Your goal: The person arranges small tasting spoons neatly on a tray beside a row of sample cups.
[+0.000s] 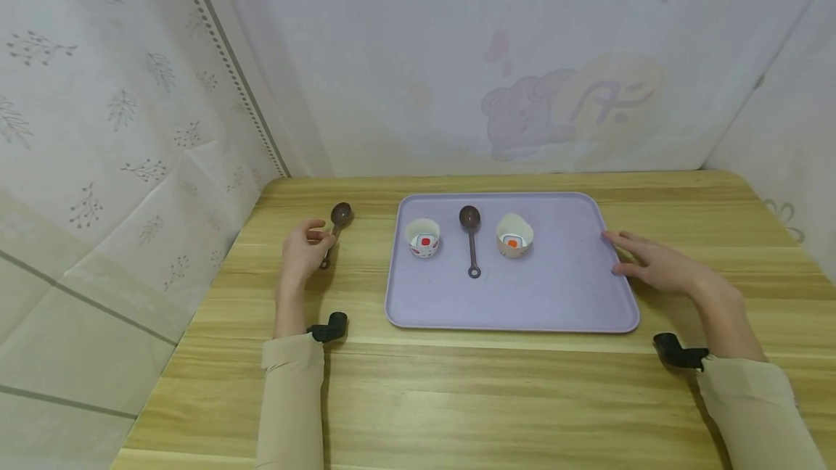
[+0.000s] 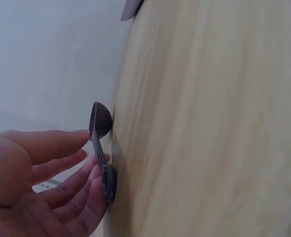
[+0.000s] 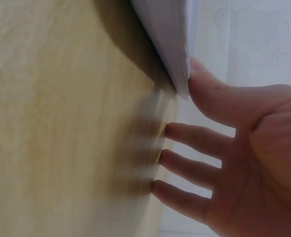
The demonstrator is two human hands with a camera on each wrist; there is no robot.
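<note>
At the table's left, my left hand (image 1: 303, 251) pinches the handle of a dark brown measuring spoon (image 1: 341, 215), its round bowl pointing away from me. The left wrist view has the thumb against the neck of this spoon (image 2: 102, 122) and the other fingers behind the handle, close over the wood. My right hand (image 1: 673, 268) touches the right edge of a lilac tray (image 1: 562, 296) with extended fingers. Seen from the right wrist, the thumb lies against the tray's rim (image 3: 170, 34), while other fingertips (image 3: 160, 187) reach the tabletop.
A second brown measuring spoon (image 1: 471, 238) lies on the tray between two paper baking cups. The left cup (image 1: 423, 252) holds a small piece with a red square, the right cup (image 1: 516, 223) one with an orange square. Patterned curtains (image 1: 405, 107) stand behind the wooden table (image 1: 457, 397).
</note>
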